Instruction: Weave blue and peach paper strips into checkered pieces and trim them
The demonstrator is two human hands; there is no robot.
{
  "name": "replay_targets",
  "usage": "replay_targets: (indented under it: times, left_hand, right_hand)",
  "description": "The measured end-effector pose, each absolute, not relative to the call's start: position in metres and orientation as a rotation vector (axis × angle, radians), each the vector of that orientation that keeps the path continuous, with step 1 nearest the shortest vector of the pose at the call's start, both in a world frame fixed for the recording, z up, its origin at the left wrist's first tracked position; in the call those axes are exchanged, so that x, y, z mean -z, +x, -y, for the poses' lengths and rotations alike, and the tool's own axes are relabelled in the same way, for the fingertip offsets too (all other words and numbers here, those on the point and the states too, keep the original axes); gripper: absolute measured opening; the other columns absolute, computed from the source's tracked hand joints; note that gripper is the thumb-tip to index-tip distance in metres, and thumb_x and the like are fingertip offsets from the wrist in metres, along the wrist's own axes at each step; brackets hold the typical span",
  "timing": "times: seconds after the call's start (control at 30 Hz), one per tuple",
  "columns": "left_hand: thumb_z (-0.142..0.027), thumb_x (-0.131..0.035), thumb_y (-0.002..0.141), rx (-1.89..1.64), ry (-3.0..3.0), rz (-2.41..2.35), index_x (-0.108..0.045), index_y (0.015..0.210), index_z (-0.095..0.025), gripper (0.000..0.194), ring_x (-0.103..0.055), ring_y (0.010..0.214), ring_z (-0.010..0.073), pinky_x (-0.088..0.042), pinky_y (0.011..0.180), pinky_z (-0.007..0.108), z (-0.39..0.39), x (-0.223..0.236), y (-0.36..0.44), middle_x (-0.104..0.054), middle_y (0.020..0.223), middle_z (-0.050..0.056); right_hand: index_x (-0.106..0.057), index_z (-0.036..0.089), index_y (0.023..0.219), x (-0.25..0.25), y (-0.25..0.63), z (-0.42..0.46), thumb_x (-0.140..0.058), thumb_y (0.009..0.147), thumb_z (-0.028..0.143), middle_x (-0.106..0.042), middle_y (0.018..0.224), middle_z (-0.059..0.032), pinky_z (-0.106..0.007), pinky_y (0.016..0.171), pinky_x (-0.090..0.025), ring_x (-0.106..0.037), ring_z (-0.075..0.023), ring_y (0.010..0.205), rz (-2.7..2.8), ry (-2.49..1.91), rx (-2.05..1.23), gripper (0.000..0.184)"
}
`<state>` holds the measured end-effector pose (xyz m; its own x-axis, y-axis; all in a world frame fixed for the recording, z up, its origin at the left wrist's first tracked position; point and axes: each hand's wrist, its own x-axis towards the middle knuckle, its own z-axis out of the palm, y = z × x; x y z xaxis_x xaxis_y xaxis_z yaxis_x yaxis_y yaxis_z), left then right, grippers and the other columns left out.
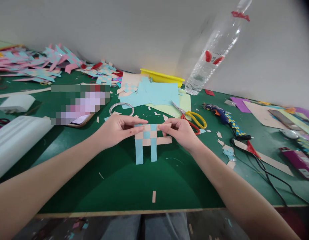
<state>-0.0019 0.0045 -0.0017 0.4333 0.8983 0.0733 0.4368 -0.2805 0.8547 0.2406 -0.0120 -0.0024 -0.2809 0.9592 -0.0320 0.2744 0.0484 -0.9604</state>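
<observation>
Between my hands, above the green table, is a small piece of woven paper strips (146,134) in light blue and pale peach. Two blue strips hang down from it, and peach strips stick out to the right. My left hand (117,129) pinches its upper left corner between thumb and fingers. My right hand (178,132) is closed on a peach strip at the upper right, with the thumb in front. Some fingertips of both hands are hidden behind the paper. Scissors (191,116) with yellow and red handles lie just beyond my right hand.
Blue paper sheets (160,93) and a yellow tray (161,78) are at the back. A clear bottle (210,55) stands on the right, woven paper scraps (32,65) pile up on the left. A phone (84,106), a silver ring (121,104) and black cables (266,171) lie around.
</observation>
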Motion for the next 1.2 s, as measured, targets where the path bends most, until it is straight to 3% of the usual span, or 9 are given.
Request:
replay_targets:
  times: [0.67,0.8,0.97,1.2]
  left_hand:
    - [-0.041,-0.065,0.083,-0.764,1.945,-1.127,-0.074,0.103,-0.033,0.023,-0.070,0.086,0.0181,-0.056,0.070,0.022,-0.004,0.002,-0.002,-0.076,0.094,-0.003]
    - [-0.040,-0.065,0.083,-0.730,1.934,-1.114,-0.074,0.102,-0.033,0.023,-0.070,0.078,0.0146,-0.053,0.064,0.018,-0.003,0.002,-0.002,-0.076,0.090,-0.004]
    - [-0.038,-0.065,0.083,-0.679,1.946,-1.083,-0.074,0.100,-0.031,0.021,-0.067,0.068,0.0104,-0.048,0.055,0.014,-0.001,0.004,0.000,-0.076,0.082,-0.005]
    - [-0.037,-0.066,0.082,-0.673,1.966,-1.059,-0.075,0.098,-0.031,0.019,-0.065,0.064,0.0093,-0.045,0.052,0.013,0.000,0.004,0.002,-0.076,0.080,-0.005]
  right_hand:
    - [-0.058,0.018,0.070,0.002,0.240,0.012,-0.067,0.077,0.047,-0.057,0.063,0.0015,-0.025,0.053,-0.036,-0.046,-0.0087,0.057,1.651,-1.226,-1.258,0.031]
    - [-0.059,0.018,0.072,0.000,0.240,0.013,-0.063,0.080,0.047,-0.056,0.064,0.0014,-0.024,0.052,-0.036,-0.045,-0.0088,0.057,1.787,-1.277,-1.203,0.031]
    - [-0.061,0.018,0.078,-0.004,0.236,0.021,-0.060,0.083,0.042,-0.061,0.074,-0.0008,-0.026,0.060,-0.041,-0.052,-0.0116,0.067,2.039,-1.284,-0.880,0.024]
    - [-0.066,0.018,0.082,-0.001,0.234,0.022,-0.059,0.084,0.040,-0.064,0.075,-0.0018,-0.024,0.054,-0.040,-0.049,-0.0091,0.059,1.964,-1.298,-1.046,0.023]
